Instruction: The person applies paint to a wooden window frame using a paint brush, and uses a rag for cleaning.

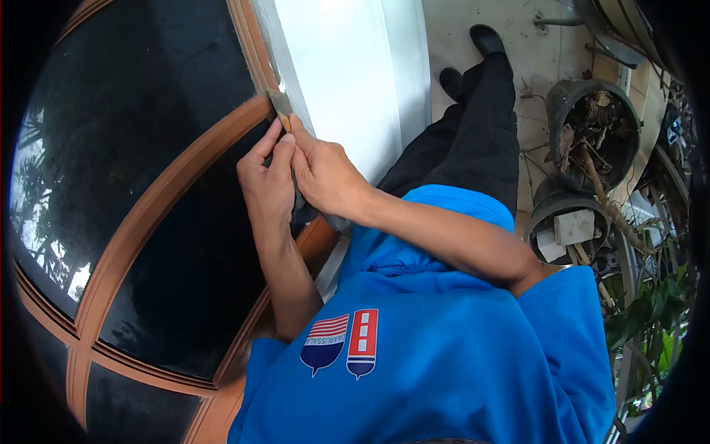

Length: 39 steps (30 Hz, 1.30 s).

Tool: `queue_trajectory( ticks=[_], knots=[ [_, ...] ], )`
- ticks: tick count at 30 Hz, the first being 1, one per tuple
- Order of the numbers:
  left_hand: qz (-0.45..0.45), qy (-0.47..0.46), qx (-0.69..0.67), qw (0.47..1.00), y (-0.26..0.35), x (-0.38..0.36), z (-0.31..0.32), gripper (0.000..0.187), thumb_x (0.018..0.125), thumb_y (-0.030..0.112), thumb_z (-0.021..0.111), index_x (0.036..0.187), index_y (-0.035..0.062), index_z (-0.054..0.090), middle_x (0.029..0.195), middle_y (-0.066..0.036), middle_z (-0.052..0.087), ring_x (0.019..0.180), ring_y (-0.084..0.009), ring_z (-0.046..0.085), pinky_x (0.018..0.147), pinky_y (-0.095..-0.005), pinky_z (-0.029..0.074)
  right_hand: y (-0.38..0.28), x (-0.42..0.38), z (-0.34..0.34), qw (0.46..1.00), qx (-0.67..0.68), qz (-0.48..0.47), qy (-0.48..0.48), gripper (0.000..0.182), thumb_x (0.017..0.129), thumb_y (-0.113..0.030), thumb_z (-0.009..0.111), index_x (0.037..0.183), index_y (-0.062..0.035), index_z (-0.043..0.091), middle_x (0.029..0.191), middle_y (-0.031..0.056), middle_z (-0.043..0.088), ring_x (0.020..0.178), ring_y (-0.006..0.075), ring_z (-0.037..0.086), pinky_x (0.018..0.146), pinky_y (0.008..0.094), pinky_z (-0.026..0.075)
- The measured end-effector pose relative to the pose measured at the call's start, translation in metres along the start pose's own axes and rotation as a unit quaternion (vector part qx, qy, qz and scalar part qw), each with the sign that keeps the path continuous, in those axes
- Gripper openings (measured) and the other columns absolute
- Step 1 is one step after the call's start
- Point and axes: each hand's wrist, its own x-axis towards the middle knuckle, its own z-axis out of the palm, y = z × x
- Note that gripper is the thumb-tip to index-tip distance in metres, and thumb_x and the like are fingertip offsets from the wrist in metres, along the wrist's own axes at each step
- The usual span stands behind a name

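Note:
A putty knife [280,104] with a flat grey blade and a yellowish lower part sits at the joint of the brown wooden window frame [251,52]. My right hand [325,170] is closed around it, fingers near the blade. From the other side, my left hand [268,177] pinches the same tool, its thumb and forefinger close to the right hand's fingertips. Most of the handle is hidden by the hands. Something dark grey shows beneath them, too covered to name. Dark glass [185,251] lies behind my left hand.
A white panel [347,66] stands just right of the frame. On the tiled floor at right are a pot of dry plants [558,111], another pot holding pale blocks [575,227], and leafy branches [643,318].

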Motion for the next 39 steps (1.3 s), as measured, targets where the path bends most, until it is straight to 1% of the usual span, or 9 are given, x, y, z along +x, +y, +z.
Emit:
queue_trajectory(
  ticks=[5,8,11,14,26,29,32,38,39],
  knots=[
    [0.015,0.000,0.018,1.000,0.002,0.001,-0.003,0.041,0.094,0.011,0.060,0.130,-0.0075,0.059,0.112,-0.022,0.071,0.099,-0.0177,0.068,0.088,-0.0261,0.051,0.008,0.000,0.009,0.997,0.020,-0.066,0.040,0.052,0.099,-0.014,0.041,0.140,0.0169,0.037,0.079,0.0367,0.063,0.076,0.0474,0.068,0.070,0.0487,0.054],
    [0.000,0.001,0.043,0.999,0.006,0.004,-0.001,0.040,0.093,0.011,0.060,0.129,-0.0069,0.060,0.112,-0.022,0.071,0.099,-0.0180,0.068,0.088,-0.0264,0.051,-0.003,0.003,0.002,0.999,0.031,-0.009,0.014,0.052,0.100,-0.015,0.041,0.140,0.0167,0.037,0.079,0.0369,0.063,0.077,0.0480,0.068,0.071,0.0492,0.054],
    [0.023,-0.005,0.045,0.999,0.003,0.003,-0.006,0.040,0.093,0.012,0.060,0.129,-0.0070,0.060,0.112,-0.022,0.071,0.100,-0.0185,0.068,0.089,-0.0270,0.051,-0.002,-0.001,0.004,0.999,0.043,-0.011,0.018,0.053,0.099,-0.016,0.041,0.141,0.0165,0.037,0.079,0.0367,0.063,0.077,0.0477,0.068,0.072,0.0495,0.054],
    [0.009,-0.009,0.031,0.999,0.004,0.006,-0.005,0.040,0.093,0.012,0.060,0.129,-0.0065,0.061,0.112,-0.023,0.071,0.100,-0.0185,0.068,0.089,-0.0273,0.051,-0.005,0.002,0.002,0.999,0.012,0.034,-0.002,0.049,0.103,-0.018,0.040,0.145,0.0067,0.039,0.090,0.0336,0.066,0.083,0.0370,0.071,0.077,0.0377,0.054],
    [0.007,-0.002,0.064,0.998,0.007,0.005,-0.004,0.040,0.093,0.013,0.060,0.129,-0.0049,0.061,0.109,-0.022,0.072,0.096,-0.0168,0.069,0.087,-0.0260,0.051,-0.018,0.003,-0.007,0.995,0.033,0.088,-0.039,0.049,0.104,-0.020,0.039,0.145,0.0065,0.039,0.092,0.0312,0.067,0.081,0.0387,0.070,0.077,0.0387,0.054],
    [0.005,-0.005,0.064,0.998,0.014,0.002,-0.003,0.040,0.094,0.013,0.060,0.129,-0.0050,0.061,0.108,-0.022,0.072,0.095,-0.0171,0.069,0.086,-0.0261,0.052,0.001,0.005,0.004,1.000,0.014,0.019,-0.007,0.049,0.104,-0.020,0.039,0.146,0.0067,0.038,0.093,0.0309,0.067,0.082,0.0363,0.070,0.077,0.0375,0.054],
    [0.006,-0.006,0.064,0.998,0.014,0.001,-0.004,0.040,0.094,0.013,0.060,0.129,-0.0053,0.061,0.108,-0.022,0.072,0.095,-0.0179,0.070,0.086,-0.0270,0.052,-0.009,0.003,-0.002,0.999,0.041,0.023,-0.015,0.054,0.101,-0.019,0.038,0.142,0.0158,0.035,0.083,0.0366,0.064,0.080,0.0483,0.067,0.075,0.0474,0.055],
    [0.008,-0.015,0.053,0.998,0.010,0.005,-0.005,0.040,0.094,0.013,0.060,0.129,-0.0055,0.061,0.108,-0.022,0.072,0.096,-0.0183,0.069,0.088,-0.0274,0.052,-0.021,0.003,-0.010,0.998,0.022,0.052,-0.032,0.054,0.101,-0.020,0.038,0.142,0.0155,0.036,0.085,0.0364,0.065,0.082,0.0484,0.068,0.078,0.0484,0.055],
    [0.014,-0.013,0.051,0.998,0.012,0.005,-0.006,0.041,0.094,0.013,0.060,0.130,-0.0055,0.060,0.108,-0.022,0.072,0.096,-0.0184,0.069,0.088,-0.0275,0.051,-0.017,0.004,-0.007,0.999,0.016,0.031,-0.020,0.053,0.103,-0.020,0.038,0.143,0.0132,0.036,0.084,0.0331,0.066,0.079,0.0425,0.068,0.076,0.0433,0.055]
  ],
)
